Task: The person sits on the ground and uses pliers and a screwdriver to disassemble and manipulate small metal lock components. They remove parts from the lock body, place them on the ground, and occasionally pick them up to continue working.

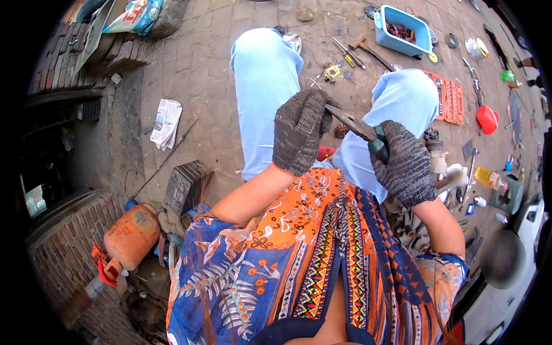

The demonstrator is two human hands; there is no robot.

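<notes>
My right hand [402, 161], in a dark knitted glove, is closed around the green handles of a pair of pliers [359, 126], whose metal jaws point toward my left hand [299, 129]. My left hand, also gloved, has its fingers curled at the pliers' tip, and a thin metal piece shows just above them; what exactly it grips is hidden. Both hands are raised between my knees, in light blue jeans [264, 86], above my patterned orange and blue top [299, 241].
Around me on the brick paving lie a blue tub [402, 17], a hammer [374, 54], screwdrivers [351, 54], an orange socket case [452, 100], a red container [486, 119], folded paper [165, 123] and scattered tools. At the left are an orange cylinder [132, 236], a dark battery [187, 190] and brick stacks [52, 69].
</notes>
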